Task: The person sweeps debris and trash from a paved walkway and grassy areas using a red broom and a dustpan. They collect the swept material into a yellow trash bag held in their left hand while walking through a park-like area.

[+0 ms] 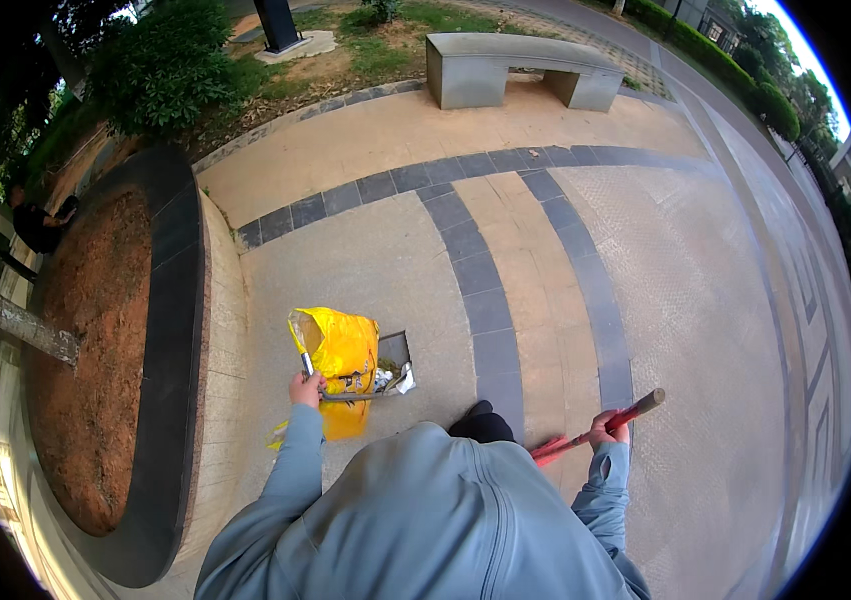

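My left hand (307,389) grips the metal handle (308,364) of a long-handled dustpan. A yellow plastic bag (343,341) hangs against that handle, its mouth gaping toward the upper left. Bits of litter (390,375), some pale and some leafy, lie in the dustpan's metal pan (395,346), which the bag partly covers. On the right, my right hand (608,430) is closed around the red shaft of a broom (624,417). The shaft's bare end points up to the right. Red bristles (547,450) show beside my body, and the rest of the broom head is hidden.
A round planter with a dark stone rim (174,300) holds soil and a tree trunk (16,322) at the left. Beyond it sits a person in dark clothes (39,225). A stone bench (523,64) stands ahead on the paving (335,270), near a leafy shrub (162,67).
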Demonstrator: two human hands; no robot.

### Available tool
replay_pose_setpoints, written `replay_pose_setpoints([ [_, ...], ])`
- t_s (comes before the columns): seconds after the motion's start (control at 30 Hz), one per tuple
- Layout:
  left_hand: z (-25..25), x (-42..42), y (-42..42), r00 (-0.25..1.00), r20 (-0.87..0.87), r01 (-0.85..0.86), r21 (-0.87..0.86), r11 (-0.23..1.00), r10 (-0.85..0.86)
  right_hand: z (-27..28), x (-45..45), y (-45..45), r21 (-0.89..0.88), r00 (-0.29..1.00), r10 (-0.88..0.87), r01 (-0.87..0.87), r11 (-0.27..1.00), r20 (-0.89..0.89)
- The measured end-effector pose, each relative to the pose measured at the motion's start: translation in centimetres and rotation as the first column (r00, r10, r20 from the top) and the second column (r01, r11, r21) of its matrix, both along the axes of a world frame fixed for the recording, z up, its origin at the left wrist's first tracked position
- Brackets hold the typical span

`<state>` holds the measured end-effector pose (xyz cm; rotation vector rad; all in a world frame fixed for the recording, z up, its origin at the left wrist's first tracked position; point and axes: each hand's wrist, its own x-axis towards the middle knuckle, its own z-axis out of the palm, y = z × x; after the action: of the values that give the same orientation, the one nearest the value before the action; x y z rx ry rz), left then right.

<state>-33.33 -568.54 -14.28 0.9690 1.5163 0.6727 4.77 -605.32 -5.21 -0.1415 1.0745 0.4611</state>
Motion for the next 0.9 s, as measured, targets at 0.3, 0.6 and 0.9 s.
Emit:
replay_pose_setpoints([
  [0.3,1.2,15.5,8.2,0.994,-0.026,0.106,0.087,0.991,-0.104,2.6,14.7,7.0,0.298,0.995,0.057,-0.078,0.951,0.079],
  [0.6,0.1,27.9,13.4,0.999,-0.008,0.046,0.078,0.996,-0.045,2.5,28.5,13.6,0.371,0.819,0.465,-0.569,0.734,0.337],
  [0.9,-5.4,39.8,18.4,0.997,-0.02,-0.073,0.147,0.986,0.076,-1.3,44.5,23.6,0.323,0.73,0.566,-0.68,0.658,0.384],
])
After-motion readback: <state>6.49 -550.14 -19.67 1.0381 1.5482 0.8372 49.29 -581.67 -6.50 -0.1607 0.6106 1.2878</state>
